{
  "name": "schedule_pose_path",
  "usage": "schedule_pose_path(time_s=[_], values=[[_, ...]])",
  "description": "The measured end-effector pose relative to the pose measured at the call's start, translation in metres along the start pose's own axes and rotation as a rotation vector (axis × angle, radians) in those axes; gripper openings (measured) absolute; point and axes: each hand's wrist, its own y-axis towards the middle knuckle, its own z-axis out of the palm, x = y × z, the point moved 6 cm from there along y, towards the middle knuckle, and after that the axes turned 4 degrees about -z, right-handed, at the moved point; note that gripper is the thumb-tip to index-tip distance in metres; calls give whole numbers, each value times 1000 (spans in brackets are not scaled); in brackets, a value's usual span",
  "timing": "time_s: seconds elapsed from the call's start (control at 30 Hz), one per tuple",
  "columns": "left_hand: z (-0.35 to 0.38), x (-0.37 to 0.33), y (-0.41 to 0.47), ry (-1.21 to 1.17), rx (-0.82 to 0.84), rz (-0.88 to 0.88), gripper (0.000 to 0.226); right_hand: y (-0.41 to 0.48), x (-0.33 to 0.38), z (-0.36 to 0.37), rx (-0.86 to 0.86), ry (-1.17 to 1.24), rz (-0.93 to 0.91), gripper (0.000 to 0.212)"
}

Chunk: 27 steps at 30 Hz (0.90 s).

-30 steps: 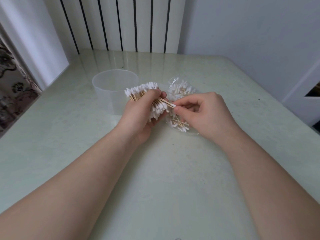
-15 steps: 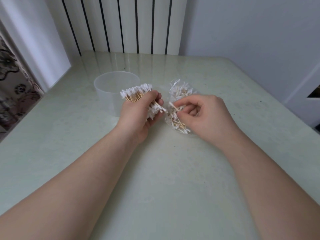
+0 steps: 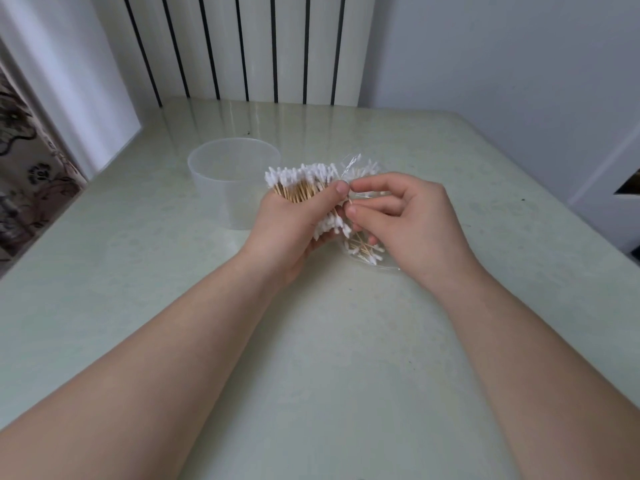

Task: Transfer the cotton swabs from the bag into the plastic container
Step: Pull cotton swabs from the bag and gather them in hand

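My left hand grips a thick bundle of wooden cotton swabs with white tips, held just right of the translucent plastic container. The clear bag lies on the table under my right hand, with loose swabs still inside. My right hand hovers over the bag, its thumb and forefinger pinched against the bundle's right side, on a swab as far as I can tell. The container looks empty and stands upright.
The pale green table carries only these items. A white radiator stands against the wall at the back. A patterned curtain hangs past the table's left edge.
My right hand rose from the bag and brought its pinched fingers to the bundle. My left hand turned the bundle more upright and shifted slightly right.
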Motion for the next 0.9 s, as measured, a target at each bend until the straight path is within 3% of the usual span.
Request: schedule_pose_path(time_s=[0.13,0.4,0.6,0.9], values=[[2,2,-1,5,6,-41,11,1,1,-4,-12,-41,-35,14],[-3,2,3,-65,-20,-95,8,-2,4,5,228,-157,-97,27],[-3,0,2,-57,-31,-107,15,-5,9,10,236,-75,-154,25],[6,8,-4,15,34,-191,6,-5,14,5,152,-294,-342,19]])
